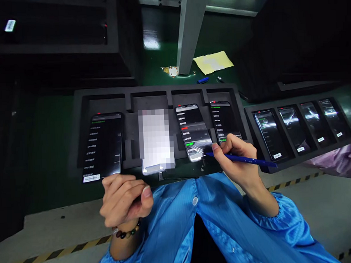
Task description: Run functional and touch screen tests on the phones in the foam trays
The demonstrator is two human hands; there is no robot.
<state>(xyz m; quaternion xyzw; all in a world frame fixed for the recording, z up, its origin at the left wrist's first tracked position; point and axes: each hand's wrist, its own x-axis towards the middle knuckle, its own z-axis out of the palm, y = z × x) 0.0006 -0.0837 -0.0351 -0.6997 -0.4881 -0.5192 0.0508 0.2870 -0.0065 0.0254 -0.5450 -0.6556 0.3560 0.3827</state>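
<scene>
My left hand (124,201) is closed, its fingers curled with nothing in them, just below the leftmost phone (103,148). My right hand (239,157) grips a blue pen (246,159), whose left end is beside the lower edge of a tilted phone (193,131) with red and green lines of text. Behind the right hand's fingers another phone (226,121) shows a list. Between the left phones and the tilted one lies a phone with a bright, blurred-out screen (157,142), a cable plug (160,176) at its bottom. The phones rest on a black foam tray (104,91).
A second foam tray (251,124) at the right holds several phones. Behind the trays are a metal post (192,28), a yellow paper (214,62) and a blue cap (202,80). Dark foam boxes (122,44) stand at the back left and back right.
</scene>
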